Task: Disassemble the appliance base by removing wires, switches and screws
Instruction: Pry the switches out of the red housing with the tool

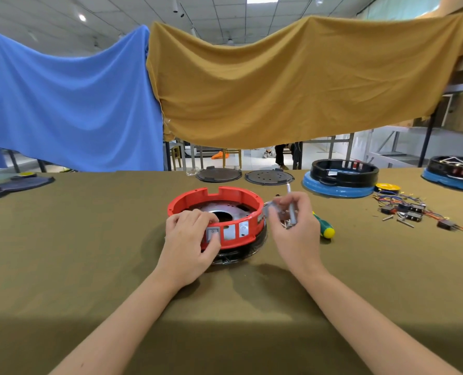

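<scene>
My left hand point(191, 239) grips the red base point(217, 215) at its last switch point(213, 234). My right hand point(292, 220) holds a removed switch point(272, 208); other parts point(414, 212) already lie on the counter point(89, 239).

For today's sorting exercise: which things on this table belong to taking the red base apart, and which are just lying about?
In the job:
red base, gripped by the left hand
grey switch in its wall
small metal parts held in the right hand
screwdriver

Lying about:
two dark round plates
black and blue base
yellow reel
</scene>
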Motion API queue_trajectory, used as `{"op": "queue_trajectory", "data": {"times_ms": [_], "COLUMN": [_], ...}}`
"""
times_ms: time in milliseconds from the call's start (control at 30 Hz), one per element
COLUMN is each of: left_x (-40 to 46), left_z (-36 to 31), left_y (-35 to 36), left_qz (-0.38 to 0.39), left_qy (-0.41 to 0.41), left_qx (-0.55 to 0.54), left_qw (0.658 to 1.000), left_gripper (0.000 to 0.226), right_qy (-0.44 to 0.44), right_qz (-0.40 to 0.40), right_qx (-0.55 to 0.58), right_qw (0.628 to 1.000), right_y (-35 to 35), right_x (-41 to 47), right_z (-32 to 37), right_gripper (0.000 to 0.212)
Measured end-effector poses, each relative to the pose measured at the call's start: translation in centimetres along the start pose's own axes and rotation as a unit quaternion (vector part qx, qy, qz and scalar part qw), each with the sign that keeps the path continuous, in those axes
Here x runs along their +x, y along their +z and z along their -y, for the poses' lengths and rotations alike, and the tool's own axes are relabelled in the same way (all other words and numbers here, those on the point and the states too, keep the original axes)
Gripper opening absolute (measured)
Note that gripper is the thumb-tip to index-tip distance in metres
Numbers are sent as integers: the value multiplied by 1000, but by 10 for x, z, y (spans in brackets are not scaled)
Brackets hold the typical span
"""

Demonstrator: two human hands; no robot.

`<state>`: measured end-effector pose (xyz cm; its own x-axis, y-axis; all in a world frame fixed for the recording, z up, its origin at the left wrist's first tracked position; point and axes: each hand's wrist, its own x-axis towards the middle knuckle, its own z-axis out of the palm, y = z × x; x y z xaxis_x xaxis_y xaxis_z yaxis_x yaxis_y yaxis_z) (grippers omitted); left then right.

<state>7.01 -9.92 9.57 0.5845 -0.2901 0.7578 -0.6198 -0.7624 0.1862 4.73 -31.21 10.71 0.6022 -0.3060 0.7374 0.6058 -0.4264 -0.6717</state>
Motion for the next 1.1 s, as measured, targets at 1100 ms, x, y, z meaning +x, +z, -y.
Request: {"op": "queue_trajectory", "data": {"times_ms": [1100], "left_x": [1], "left_z": [-1], "left_y": [-1], "left_qz": [24], "left_qy": [43], "left_qx": [58], "left_qw": [997], "left_gripper": [47], "right_qy": [97], "right_qz": [172], "right_qx": [179], "right_qw": [964], "right_y": [2], "right_x": [3], "right_z": [5], "right_gripper": [30]}}
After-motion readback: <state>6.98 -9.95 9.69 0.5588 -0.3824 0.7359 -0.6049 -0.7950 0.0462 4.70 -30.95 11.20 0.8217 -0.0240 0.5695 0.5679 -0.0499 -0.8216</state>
